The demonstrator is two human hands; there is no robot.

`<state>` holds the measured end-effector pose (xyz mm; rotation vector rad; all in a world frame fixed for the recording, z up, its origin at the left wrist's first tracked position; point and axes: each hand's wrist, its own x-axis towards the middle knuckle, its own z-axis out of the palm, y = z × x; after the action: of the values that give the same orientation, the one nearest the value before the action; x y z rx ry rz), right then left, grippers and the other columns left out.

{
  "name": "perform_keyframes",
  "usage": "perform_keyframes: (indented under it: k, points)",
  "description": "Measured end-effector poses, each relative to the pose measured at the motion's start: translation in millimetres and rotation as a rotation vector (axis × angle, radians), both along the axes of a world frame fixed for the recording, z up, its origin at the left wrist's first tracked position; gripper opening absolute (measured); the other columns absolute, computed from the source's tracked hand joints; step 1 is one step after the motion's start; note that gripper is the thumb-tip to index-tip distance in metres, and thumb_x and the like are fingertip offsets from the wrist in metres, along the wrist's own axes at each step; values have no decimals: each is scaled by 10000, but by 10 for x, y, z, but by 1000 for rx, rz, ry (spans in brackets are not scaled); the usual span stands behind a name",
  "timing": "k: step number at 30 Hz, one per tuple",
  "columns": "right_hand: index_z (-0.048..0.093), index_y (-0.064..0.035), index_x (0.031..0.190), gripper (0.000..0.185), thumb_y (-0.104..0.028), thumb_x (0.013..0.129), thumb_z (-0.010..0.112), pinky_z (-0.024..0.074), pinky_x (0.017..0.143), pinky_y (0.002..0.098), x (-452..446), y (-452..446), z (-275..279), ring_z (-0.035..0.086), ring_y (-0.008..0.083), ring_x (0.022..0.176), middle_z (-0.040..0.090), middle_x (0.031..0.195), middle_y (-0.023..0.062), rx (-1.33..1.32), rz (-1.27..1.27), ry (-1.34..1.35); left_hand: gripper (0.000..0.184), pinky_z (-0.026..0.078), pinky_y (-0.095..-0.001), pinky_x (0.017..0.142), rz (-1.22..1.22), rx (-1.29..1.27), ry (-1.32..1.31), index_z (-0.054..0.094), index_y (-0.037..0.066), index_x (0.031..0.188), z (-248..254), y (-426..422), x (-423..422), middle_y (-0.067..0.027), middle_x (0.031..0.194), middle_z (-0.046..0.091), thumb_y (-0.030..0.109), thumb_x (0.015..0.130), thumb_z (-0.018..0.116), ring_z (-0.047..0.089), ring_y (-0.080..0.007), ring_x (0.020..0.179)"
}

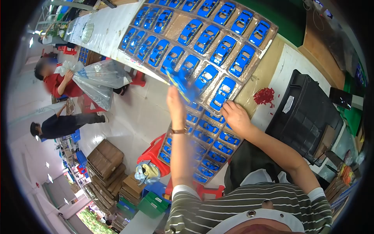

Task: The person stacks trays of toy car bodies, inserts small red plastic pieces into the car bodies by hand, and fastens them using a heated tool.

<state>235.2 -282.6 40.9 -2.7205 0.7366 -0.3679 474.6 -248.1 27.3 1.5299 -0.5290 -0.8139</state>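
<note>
My left hand (176, 103) is closed around a blue toy car body (186, 87), raised over the near side of a clear plastic tray (180, 24). That car body is smeared by motion. Rows of similar blue car bodies (224, 50) sit in the tray's compartments. At the tray's near right corner, my right hand (237, 118) has its fingers bent over the rim, close to a seated car body (223, 93); its thumb is hidden. Below the tray's near edge, a second tray of blue car bodies (208, 125) is partly covered by my left arm.
Small red pieces (264, 96) lie heaped on the table, left of a black plastic case (304, 113). A red stool (154, 150) stands by the lower tray. Cardboard boxes (105, 158) and a green bin (153, 204) are on the floor. One person (64, 80) holds a large plastic bag; another (58, 124) stands nearby.
</note>
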Motion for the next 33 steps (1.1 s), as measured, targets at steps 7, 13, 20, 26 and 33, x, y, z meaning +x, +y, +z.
perform_keyframes:
  k: [7, 13, 20, 26, 33]
  points:
    - [570, 8, 975, 297, -79, 694, 530, 431, 850, 312, -64, 87, 61, 492, 240, 1040, 532, 1022, 102, 51, -36, 38, 363, 423, -282, 850, 58, -226, 271, 474, -13, 1147, 45, 330, -488, -95, 1066, 588, 294, 965, 407, 561, -155, 948]
    - [570, -6, 978, 288, -78, 700, 536, 420, 867, 318, -234, 113, 49, 475, 247, 1078, 530, 1059, 103, 34, -50, -12, 381, 445, -286, 822, 86, -260, 291, 475, -2, 1149, 35, 454, -692, -118, 1054, 603, 322, 954, 430, 577, -162, 926]
    - [493, -35, 1176, 468, -162, 752, 646, 377, 940, 409, -955, 909, 380, 422, 314, 1150, 438, 1229, 145, 421, 36, -149, 388, 471, -301, 785, 266, -220, 284, 495, 23, 1121, 221, 1259, -1419, -95, 1022, 597, 362, 940, 443, 580, -193, 931]
    - [34, -79, 1430, 1198, -309, 579, 846, 315, 988, 483, -2079, 1655, 157, 283, 332, 1289, 172, 1422, 191, 1298, -118, -338, 342, 402, -230, 754, 209, 134, 412, 442, 26, 1175, -157, 2418, -3025, -5, 970, 534, 280, 946, 451, 486, -72, 863]
    - [58, -81, 1434, 1028, -106, 688, 765, 402, 938, 333, -2967, 1790, 42, 435, 218, 1159, 365, 1326, 141, 1581, -124, -255, 430, 424, -294, 906, 66, 23, 738, 393, 1, 1290, 244, 2372, -4374, -90, 1124, 538, 191, 919, 502, 528, -150, 1031]
